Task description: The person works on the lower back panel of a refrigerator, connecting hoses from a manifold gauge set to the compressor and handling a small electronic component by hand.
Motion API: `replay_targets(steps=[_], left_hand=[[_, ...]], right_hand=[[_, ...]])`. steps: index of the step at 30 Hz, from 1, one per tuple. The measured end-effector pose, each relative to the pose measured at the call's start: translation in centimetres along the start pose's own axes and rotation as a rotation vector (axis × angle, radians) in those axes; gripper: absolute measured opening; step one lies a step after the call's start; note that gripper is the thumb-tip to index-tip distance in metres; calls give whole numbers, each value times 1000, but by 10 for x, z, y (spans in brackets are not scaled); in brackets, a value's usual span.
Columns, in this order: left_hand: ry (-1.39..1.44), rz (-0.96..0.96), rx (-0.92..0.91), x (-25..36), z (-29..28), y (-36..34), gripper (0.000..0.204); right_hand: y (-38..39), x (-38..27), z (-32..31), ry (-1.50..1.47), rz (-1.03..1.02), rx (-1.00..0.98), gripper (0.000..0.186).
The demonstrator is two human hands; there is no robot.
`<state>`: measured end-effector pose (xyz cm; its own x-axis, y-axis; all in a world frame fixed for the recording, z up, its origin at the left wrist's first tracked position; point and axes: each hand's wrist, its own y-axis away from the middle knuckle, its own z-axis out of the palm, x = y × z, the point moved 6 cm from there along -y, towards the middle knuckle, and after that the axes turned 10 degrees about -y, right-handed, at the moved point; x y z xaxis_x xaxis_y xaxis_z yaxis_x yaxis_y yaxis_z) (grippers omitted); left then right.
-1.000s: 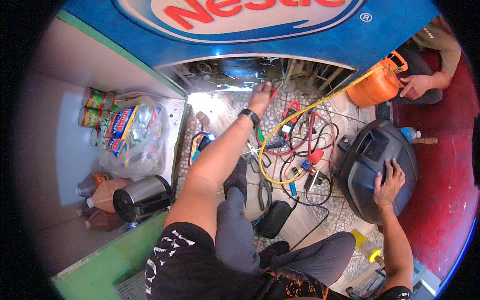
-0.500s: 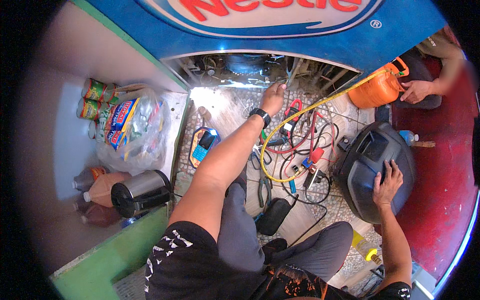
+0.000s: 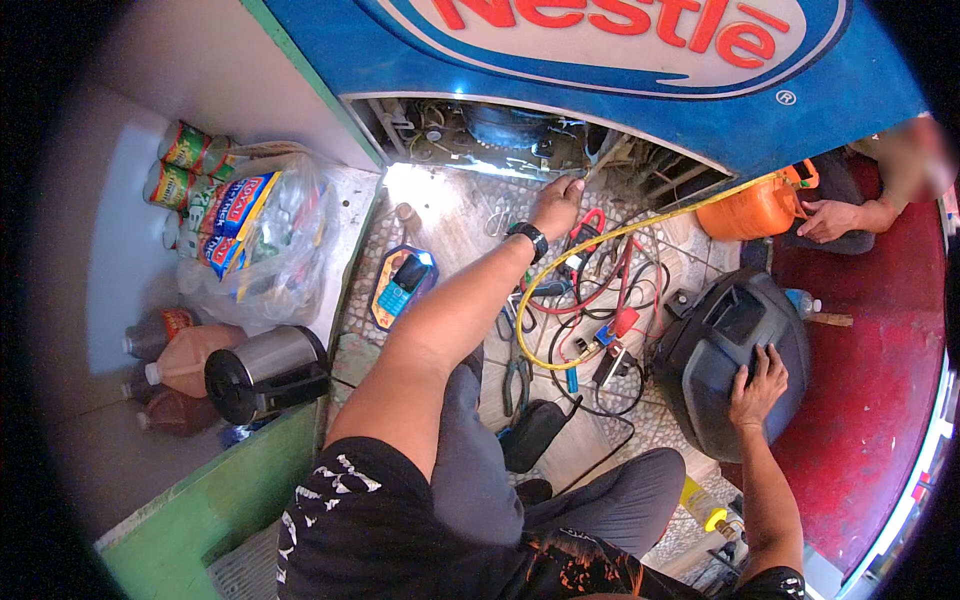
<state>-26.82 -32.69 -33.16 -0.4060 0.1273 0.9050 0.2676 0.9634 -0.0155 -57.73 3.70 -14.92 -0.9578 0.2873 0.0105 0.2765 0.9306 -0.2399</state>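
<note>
My left hand is raised to the opening at the foot of a blue branded cooler, fingers closed on a small slender item I cannot make out. Red, black and yellow hoses and cables lie below it around a blue valve fitting, a red clamp meter and pliers. My right hand rests with fingers apart on a black hard case.
Cans, a plastic bag, bottles and a steel kettle fill the left shelf. A blue phone lies on a tile floor. A co-worker's hand is beside an orange cylinder, near a red panel.
The view has shifted, moving the cooler's opening rightward and the black case leftward in the picture. My left hand is a little farther right at the opening; my right hand stays on the case.
</note>
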Motion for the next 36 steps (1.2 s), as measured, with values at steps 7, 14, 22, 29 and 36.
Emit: replay_targets(steps=[7,14,22,29,36], left_hand=[[376,-167,43,7,-8,-21,37],[610,-297,-133,16,4,-54,45],[658,-333,-112,18,11,-48,60],[584,-333,-138,17,13,-48,58],[406,-220,-55,8,7,-49,55]], right_hand=[[0,3,2,18,10,-22,46],[-2,-4,1,9,-3,-25,48],[-2,-5,-1,1,26,-38,48],[-1,-2,-1,12,18,-31,48],[-4,-4,2,9,13,-38,48]])
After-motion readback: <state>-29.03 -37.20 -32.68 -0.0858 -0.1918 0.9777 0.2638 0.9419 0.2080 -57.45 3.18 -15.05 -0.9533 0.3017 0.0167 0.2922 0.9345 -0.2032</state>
